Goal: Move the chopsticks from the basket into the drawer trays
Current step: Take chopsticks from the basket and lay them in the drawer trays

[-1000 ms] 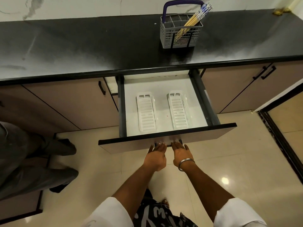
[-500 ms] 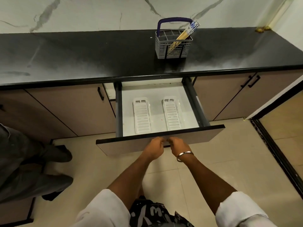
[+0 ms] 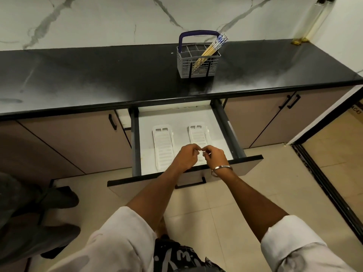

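Note:
A grey cutlery basket (image 3: 198, 64) with a purple handle stands on the black counter and holds a bundle of yellow chopsticks (image 3: 210, 50) with blue-patterned tops, leaning right. Below it the drawer (image 3: 135, 144) is pulled out. Two white slotted trays lie side by side in it: the left tray (image 3: 163, 146) and the right tray (image 3: 197, 135). My left hand (image 3: 185, 157) and my right hand (image 3: 215, 156) hover together above the drawer's front part, fingers loosely curled, fingertips nearly touching, holding nothing. They cover the near end of the right tray.
The black counter (image 3: 98, 79) runs the full width under a marble wall. Closed cabinet doors with black handles flank the drawer. Another person's legs and dark shoes (image 3: 49, 209) are on the floor at the left. A tall clear bottle (image 3: 312, 20) stands at the counter's far right.
Both hands let go of the drawer's front handle and rose over the open drawer. The camera view lifted, showing more wall.

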